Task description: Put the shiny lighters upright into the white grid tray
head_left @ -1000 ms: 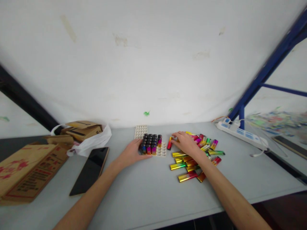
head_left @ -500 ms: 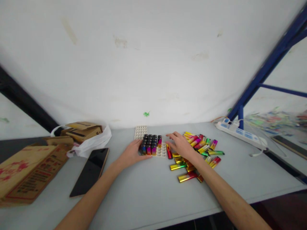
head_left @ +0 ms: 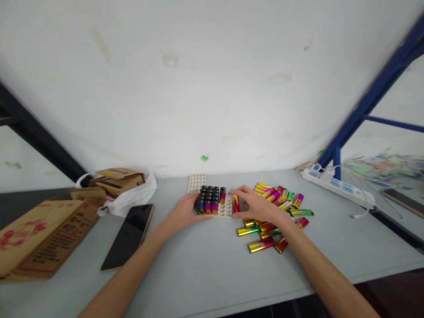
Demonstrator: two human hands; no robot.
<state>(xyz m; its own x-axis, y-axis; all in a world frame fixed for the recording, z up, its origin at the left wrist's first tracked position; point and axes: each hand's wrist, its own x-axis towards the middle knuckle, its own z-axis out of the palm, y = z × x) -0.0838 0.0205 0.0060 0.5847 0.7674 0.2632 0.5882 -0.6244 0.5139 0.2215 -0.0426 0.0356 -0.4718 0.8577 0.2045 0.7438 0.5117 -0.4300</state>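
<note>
- Two bare forearms enter from the near edge of the grey table (head_left: pixel 198 269), as I see them through the head camera.
- At near left I see a printed cardboard box (head_left: pixel 49 240) and, to its right, a black-faced flat device (head_left: pixel 128 236) lying on the table.
- Right of centre, a heap of loose metallic pieces (head_left: pixel 274 197) in gold, red, magenta and green spreads beneath and around the right forearm.
- The left hand (head_left: pixel 183 213) grasps the left side of a block of upright black-topped pieces (head_left: pixel 209 199), thumb along its near edge and fingers towards its far side.
- The right hand (head_left: pixel 255 206) arches just right of the block, thumb and fingertips spread apart; a red-and-yellow piece (head_left: pixel 236 204) shows between them, and I cannot tell whether it is gripped.
- Pale dimpled tray material (head_left: pixel 225 209) shows beside the block on the right and also behind it at left; whether this is one tray, I cannot tell.
- Farther left I see a white plastic bag (head_left: pixel 132 198) against a smaller carton (head_left: pixel 122 180); farther right, a white power strip (head_left: pixel 338 187) near a blue post (head_left: pixel 367 97).
- Behind all stands a scuffed white wall (head_left: pixel 212 97) with a small green mark (head_left: pixel 205 158).
</note>
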